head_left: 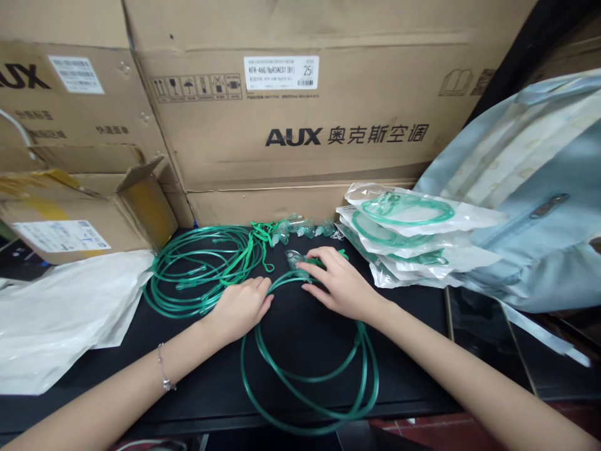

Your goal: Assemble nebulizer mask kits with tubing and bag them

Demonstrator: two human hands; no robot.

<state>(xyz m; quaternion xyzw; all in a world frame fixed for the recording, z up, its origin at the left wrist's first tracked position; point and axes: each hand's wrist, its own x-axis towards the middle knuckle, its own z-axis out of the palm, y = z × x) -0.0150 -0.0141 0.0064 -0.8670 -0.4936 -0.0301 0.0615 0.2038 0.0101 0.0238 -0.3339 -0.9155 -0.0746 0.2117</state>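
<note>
A coil of green oxygen tubing (369, 382) lies on the black table and hangs slightly over its front edge. My left hand (241, 307) is closed on the coil's upper left part, thumb and fingers together. At the top of the loop, a small clear oxygen mask (295, 258) with a green strap is under the fingers of my right hand (342, 283), which curve over it and grip it; part of it is hidden. Left of the loop sits a larger pile of coiled green tubing (162, 269), with green elastic straps (244, 255) across it.
Several clear mask parts (300, 227) line the back. Bagged mask sets (408, 235) are stacked at right, by a light blue bag (530, 250) and a dark flat device (488, 332). White pouches (61, 319) and an open carton (84, 213) stand left; large cardboard boxes (225, 150) stand behind.
</note>
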